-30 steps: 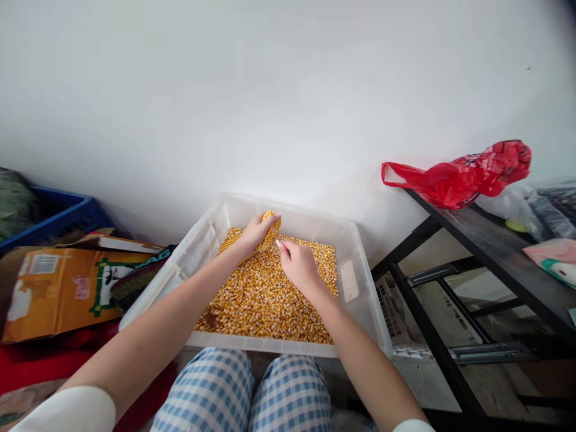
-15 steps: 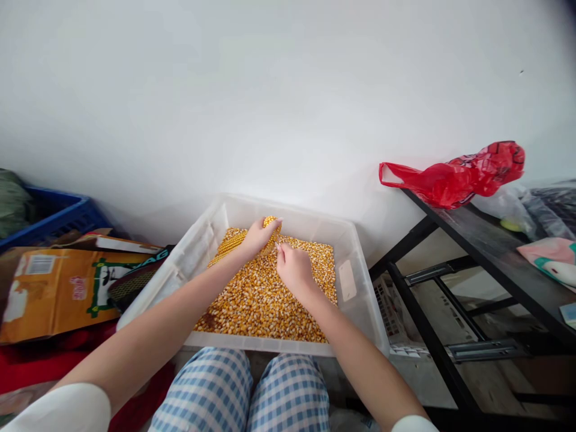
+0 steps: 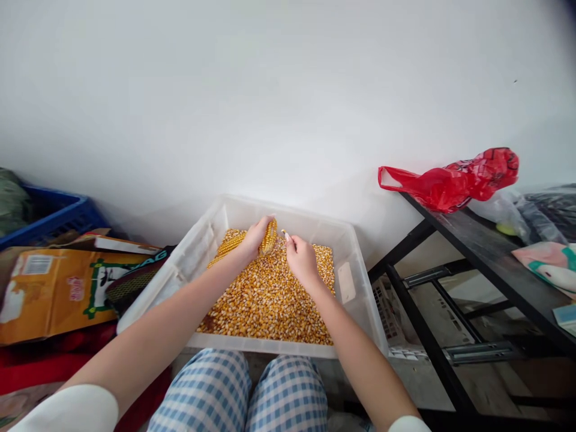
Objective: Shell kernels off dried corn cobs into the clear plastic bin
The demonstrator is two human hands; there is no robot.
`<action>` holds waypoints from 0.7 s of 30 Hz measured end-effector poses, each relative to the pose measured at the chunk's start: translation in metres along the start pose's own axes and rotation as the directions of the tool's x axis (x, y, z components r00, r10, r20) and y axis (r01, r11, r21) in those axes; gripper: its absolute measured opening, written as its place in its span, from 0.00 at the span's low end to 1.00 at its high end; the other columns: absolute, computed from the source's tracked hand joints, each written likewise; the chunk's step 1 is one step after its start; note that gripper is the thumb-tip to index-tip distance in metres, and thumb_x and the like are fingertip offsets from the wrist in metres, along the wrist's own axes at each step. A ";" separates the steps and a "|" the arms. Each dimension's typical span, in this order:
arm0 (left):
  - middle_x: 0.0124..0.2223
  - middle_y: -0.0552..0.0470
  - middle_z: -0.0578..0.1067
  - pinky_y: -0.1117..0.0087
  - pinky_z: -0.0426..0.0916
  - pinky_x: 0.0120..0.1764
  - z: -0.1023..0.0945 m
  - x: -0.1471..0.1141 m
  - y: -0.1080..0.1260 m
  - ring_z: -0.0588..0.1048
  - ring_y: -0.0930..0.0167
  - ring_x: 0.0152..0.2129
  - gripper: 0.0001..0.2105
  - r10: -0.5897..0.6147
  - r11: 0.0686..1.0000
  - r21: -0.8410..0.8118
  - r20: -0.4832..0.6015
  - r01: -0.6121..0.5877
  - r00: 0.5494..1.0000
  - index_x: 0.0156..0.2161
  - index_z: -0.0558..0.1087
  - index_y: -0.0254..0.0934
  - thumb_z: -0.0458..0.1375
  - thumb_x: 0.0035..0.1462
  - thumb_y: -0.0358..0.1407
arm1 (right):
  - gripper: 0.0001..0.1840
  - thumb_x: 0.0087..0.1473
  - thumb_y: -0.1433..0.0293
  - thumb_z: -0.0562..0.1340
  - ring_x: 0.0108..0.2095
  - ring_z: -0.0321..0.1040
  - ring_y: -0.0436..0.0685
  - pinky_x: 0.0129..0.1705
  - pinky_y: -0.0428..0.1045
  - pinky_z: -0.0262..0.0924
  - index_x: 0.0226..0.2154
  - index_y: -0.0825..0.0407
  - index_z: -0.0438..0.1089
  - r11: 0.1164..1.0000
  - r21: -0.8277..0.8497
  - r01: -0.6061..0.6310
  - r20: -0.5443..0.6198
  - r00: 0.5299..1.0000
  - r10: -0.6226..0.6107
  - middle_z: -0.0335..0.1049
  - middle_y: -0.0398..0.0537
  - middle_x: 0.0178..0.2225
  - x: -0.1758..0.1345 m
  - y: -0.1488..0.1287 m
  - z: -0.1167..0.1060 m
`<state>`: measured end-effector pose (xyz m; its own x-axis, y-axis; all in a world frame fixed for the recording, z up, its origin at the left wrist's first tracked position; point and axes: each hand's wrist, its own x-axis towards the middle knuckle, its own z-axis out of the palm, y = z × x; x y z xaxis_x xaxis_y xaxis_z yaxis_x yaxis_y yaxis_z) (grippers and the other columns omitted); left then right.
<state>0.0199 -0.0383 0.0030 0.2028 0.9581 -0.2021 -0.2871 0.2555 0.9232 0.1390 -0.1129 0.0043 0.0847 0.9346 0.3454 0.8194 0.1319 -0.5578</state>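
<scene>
My left hand (image 3: pixel 255 237) is wrapped round a yellow corn cob (image 3: pixel 269 237), its kernelled end standing out past the fingers above the bin. Just to the right, and apart from the cob, my right hand (image 3: pixel 300 258) is closed in a pinch. A small yellow-and-white bit that looks like a corn kernel (image 3: pixel 284 231) shows at its fingertips. Below both hands, loose corn kernels (image 3: pixel 270 300) cover the floor of a clear plastic bin (image 3: pixel 360 288). More corn on the cob (image 3: pixel 231 242) lies at the bin's left, partly hidden by my left hand and forearm.
A white wall (image 3: pixel 270 108) rises behind the bin. To the left are a torn orange cardboard box (image 3: pixel 54 294) and a blue crate (image 3: pixel 67 219). On the right stands a black metal frame (image 3: pixel 418 312) with a red plastic bag (image 3: pixel 454 183) on its top.
My right hand has moved away from the cob, a little up and to the right, opening a gap. The cob in my left hand has turned slightly and shifted a bit left.
</scene>
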 end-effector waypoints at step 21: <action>0.24 0.50 0.72 0.73 0.64 0.19 -0.015 0.003 0.007 0.71 0.70 0.19 0.19 0.024 0.971 0.230 0.165 -0.062 0.986 0.31 0.69 0.36 0.58 0.45 0.52 | 0.17 0.59 0.68 0.49 0.42 0.68 0.53 0.43 0.46 0.57 0.46 0.51 0.69 0.998 0.019 -0.057 0.086 0.995 0.055 0.71 0.50 0.43 0.009 0.011 -0.010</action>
<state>0.0045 -0.0320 0.0035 0.3479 0.9294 -0.1228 -0.0761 0.1586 0.9844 0.1544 -0.1062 0.0087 0.0804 0.9654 0.2480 0.8023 0.0850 -0.5909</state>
